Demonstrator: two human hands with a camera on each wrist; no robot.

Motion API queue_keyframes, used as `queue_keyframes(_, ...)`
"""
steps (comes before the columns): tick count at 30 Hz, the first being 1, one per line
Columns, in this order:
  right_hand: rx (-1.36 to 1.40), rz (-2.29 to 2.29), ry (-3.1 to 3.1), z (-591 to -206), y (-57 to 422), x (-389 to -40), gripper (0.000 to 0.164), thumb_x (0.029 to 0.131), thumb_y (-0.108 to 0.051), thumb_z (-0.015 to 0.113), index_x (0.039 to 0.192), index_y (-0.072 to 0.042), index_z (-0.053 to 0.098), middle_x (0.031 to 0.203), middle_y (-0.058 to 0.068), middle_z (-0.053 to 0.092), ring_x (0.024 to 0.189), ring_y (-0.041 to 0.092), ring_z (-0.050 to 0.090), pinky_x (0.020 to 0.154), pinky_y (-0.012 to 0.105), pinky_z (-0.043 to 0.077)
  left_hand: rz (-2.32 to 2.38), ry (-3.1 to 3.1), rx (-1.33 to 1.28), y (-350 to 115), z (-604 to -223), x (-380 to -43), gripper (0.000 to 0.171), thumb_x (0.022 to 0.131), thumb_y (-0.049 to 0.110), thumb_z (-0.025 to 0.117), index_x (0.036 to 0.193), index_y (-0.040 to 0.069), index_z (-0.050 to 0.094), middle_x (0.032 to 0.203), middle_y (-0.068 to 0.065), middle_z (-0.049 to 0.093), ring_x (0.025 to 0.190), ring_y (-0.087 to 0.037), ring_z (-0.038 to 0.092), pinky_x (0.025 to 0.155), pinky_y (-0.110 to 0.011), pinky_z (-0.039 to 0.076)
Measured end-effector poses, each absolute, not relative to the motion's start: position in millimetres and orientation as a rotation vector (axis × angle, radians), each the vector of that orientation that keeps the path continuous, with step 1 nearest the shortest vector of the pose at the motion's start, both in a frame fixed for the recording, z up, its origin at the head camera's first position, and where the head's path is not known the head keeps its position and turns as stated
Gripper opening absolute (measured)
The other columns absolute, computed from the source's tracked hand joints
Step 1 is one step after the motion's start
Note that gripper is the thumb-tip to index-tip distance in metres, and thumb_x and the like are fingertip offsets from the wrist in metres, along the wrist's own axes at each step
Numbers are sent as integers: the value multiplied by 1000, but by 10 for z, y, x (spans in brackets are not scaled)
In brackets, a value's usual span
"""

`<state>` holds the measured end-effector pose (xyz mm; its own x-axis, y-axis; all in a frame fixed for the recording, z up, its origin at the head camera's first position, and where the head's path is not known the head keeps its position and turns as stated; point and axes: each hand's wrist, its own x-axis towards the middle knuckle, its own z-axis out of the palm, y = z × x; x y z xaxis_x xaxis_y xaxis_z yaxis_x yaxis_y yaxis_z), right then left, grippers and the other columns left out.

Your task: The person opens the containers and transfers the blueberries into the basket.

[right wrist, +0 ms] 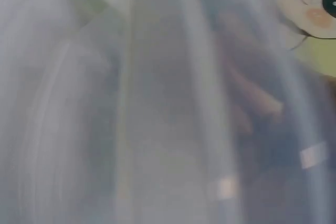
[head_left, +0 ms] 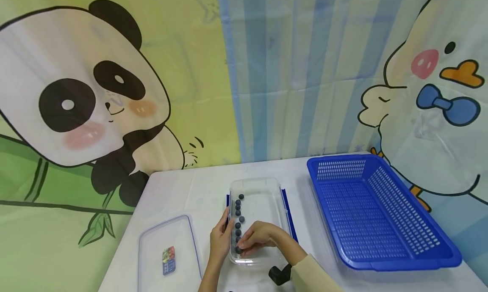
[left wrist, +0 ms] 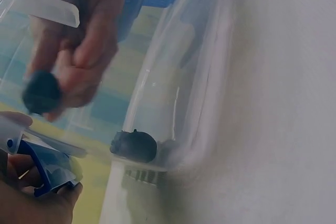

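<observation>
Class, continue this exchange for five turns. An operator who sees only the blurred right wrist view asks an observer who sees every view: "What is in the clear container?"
Observer: Dark round balls, in a rough row along the left side of the clear container.
Operator: Where is the right hand?
Observer: Its fingers are at the ball at the row's near end.
Operator: What lies left of the container?
Observer: A clear lid with a colourful label, flat on the table.

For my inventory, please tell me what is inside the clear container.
The clear container holds small dark balls in a loose row along its left side. Whatever lies under the right hand is hidden.
</observation>
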<state>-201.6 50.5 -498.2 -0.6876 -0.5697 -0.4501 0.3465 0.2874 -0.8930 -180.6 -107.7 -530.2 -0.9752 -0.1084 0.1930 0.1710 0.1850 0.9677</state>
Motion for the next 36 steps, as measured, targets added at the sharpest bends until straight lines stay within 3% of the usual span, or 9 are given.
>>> queue_keyframes(4,-260,-1737,1701,-4866,610,-1961,18,84,1,64,99,10,66,89,20,68,78,26,68,74,37,57,-1849,-2231,-38,-1076,-5387,-1824,43,94,14,55,134,2,46,137,-13,43,126,-24,39,101,-20,33)
queue_keyframes(8,-310,-1938,1633,-4625,867,-1937,27,86,-3,63,107,13,61,98,23,66,88,30,66,82,40,53,-1812,-2226,-13,-1074,-5388,-1807,42,93,14,56,133,3,48,135,-13,46,124,-24,42,101,-24,35)
queue_keyframes(13,-314,-2065,1829,-4292,1588,-2029,36,89,-7,61,115,16,54,106,25,62,95,26,64,89,38,50,-1755,-2245,-20,-1080,-5377,-1809,42,93,14,56,132,2,48,133,-18,46,123,-31,42,100,-34,35)
queue_keyframes(18,-124,-2071,2062,-4147,2480,-2232,45,90,-11,59,123,17,46,107,18,63,95,20,65,89,36,50,-1761,-2230,-45,-1098,-5366,-1831,43,93,17,56,132,1,48,134,-18,45,123,-31,41,100,-33,35)
queue_keyframes(25,68,-2031,1999,-4500,3259,-2468,50,93,-5,53,131,20,32,103,9,65,99,22,63,88,33,51,-1806,-2223,29,-1124,-5360,-1830,42,92,14,58,132,4,49,135,-14,45,125,-26,41,101,-28,34)
queue_keyframes(31,182,-1986,1947,-4879,3481,-2512,42,93,-4,53,127,17,41,104,11,65,100,25,63,97,43,41,-1839,-2237,37,-1108,-5369,-1812,42,92,13,57,132,4,49,136,-16,44,126,-27,40,102,-30,33)
queue_keyframes(36,329,-1988,1892,-5014,3509,-2485,39,90,3,54,123,20,43,97,16,66,93,28,65,92,41,47,-1827,-2253,24,-1042,-5170,-1729,40,92,6,56,130,-3,48,134,-22,43,124,-33,40,100,-35,34)
